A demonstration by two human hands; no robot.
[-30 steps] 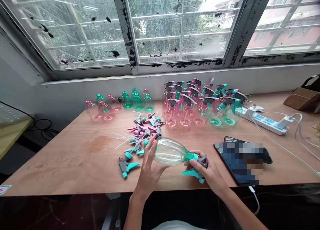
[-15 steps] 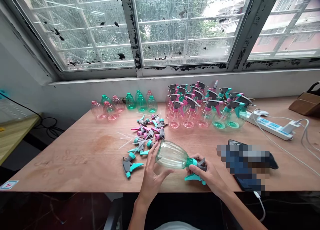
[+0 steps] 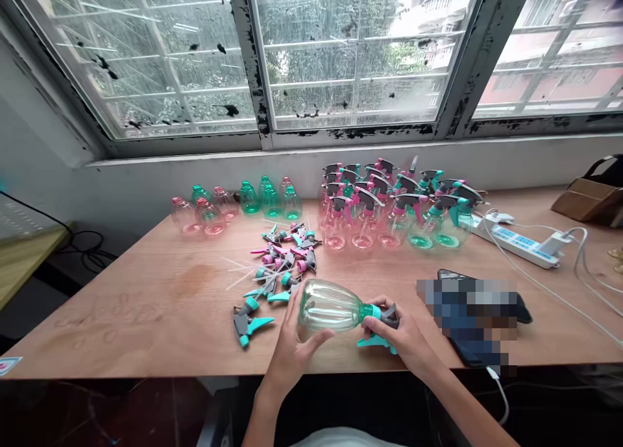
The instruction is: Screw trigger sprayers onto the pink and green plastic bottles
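A green see-through spray bottle [image 3: 331,305] lies on its side in the air above the front of the table, its neck toward the right. My left hand [image 3: 298,340] is closed around the bottle's base end. At the neck, my right hand [image 3: 396,330] grips the grey and turquoise trigger sprayer head [image 3: 377,343], whose collar sits on the bottle's mouth. Just left of my left hand lies a loose turquoise and grey sprayer head [image 3: 248,322]. Behind it is a pile of pink and turquoise sprayer heads [image 3: 287,262] with thin clear tubes.
Capless pink and green bottles [image 3: 248,199] stand at the back left. Several bottles with sprayers fitted [image 3: 389,217] crowd the back middle. To the right are a white power strip [image 3: 520,242] with cables, phones [image 3: 467,343] and a brown bag [image 3: 584,204]. A window [image 3: 350,64] rises behind.
The whole view has shifted slightly. The bottle is tilted a little closer to level, and both hands keep their hold on bottle and sprayer head.
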